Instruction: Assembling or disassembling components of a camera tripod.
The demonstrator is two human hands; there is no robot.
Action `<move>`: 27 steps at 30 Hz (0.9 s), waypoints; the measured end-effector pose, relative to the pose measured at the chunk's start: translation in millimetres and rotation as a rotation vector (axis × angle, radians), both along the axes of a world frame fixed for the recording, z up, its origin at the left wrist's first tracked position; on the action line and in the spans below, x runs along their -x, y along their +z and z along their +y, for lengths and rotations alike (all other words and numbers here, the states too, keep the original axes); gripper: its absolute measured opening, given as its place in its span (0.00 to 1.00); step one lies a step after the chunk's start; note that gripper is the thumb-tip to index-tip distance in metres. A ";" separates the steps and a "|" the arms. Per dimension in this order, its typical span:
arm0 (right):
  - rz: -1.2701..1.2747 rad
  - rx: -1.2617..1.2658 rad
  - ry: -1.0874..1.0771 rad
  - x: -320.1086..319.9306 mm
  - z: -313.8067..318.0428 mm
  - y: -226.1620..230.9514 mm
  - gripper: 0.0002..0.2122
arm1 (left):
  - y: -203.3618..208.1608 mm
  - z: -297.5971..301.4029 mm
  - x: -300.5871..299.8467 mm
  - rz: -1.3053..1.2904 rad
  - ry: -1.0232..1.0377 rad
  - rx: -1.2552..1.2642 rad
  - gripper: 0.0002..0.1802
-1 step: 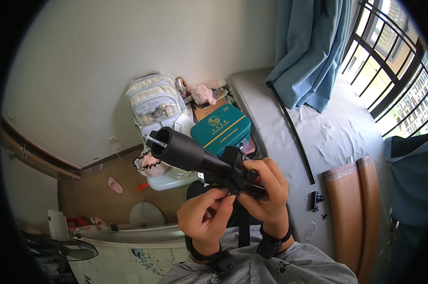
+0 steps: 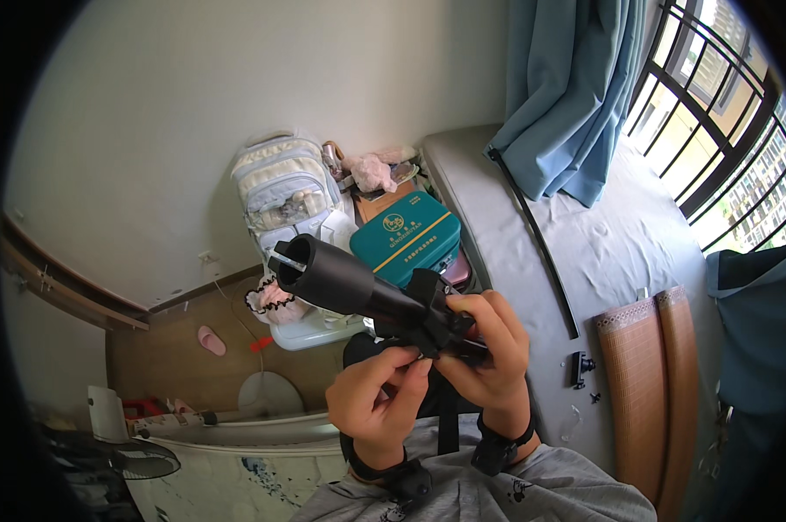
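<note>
A black telescope-like tube point(image 2: 336, 277) points up and to the left in front of me, its wide round end open. A pale strip point(image 2: 287, 259) shows at that mouth. My right hand point(image 2: 497, 361) is closed round the narrow end, beside a black clamp bracket point(image 2: 431, 304). Under the bracket, the thumb and fingers of my left hand point(image 2: 375, 404) are pinched together; whatever small thing they hold is too hidden to name. On the bed to the right lie a small black mount part point(image 2: 580, 370) and tiny black pieces point(image 2: 595, 398).
A grey-sheeted bed point(image 2: 488, 217) carries a long black rod point(image 2: 536, 244) and a rolled brown mat point(image 2: 632, 391). Beyond my hands stand a green case point(image 2: 406, 235) and a pale backpack point(image 2: 284, 183). A pink slipper point(image 2: 211, 340) lies on the floor at left.
</note>
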State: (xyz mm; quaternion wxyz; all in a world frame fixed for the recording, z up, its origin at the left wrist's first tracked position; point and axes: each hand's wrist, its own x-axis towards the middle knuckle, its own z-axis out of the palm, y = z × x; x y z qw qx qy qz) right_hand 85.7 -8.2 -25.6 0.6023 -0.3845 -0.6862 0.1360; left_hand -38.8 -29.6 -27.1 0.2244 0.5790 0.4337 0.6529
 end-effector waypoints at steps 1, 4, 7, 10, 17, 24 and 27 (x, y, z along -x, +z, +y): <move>0.001 -0.001 0.000 0.1 -0.2 0.1 0.24 | 1.5 -0.2 0.2 0.058 0.008 -0.035 0.07; 0.000 -0.009 -0.002 -0.1 -0.9 0.0 0.24 | 1.0 0.6 3.0 0.149 0.010 -0.083 0.08; 0.028 0.018 0.014 -0.3 -1.7 1.0 0.24 | -4.9 0.0 2.6 -0.053 -0.068 -0.073 0.08; 0.006 0.019 0.040 1.0 -1.9 0.8 0.24 | -4.7 0.3 2.8 -0.169 -0.068 -0.044 0.09; 0.059 0.047 0.116 -2.9 -0.5 7.6 0.20 | -8.8 -1.1 5.0 -0.061 -0.008 0.041 0.08; 0.125 0.116 0.168 -11.4 1.7 16.2 0.11 | -8.9 4.0 1.1 0.086 -0.002 -0.108 0.07; 0.135 0.117 0.210 -13.8 3.5 15.3 0.11 | -10.8 6.5 0.3 0.105 0.004 -0.111 0.08</move>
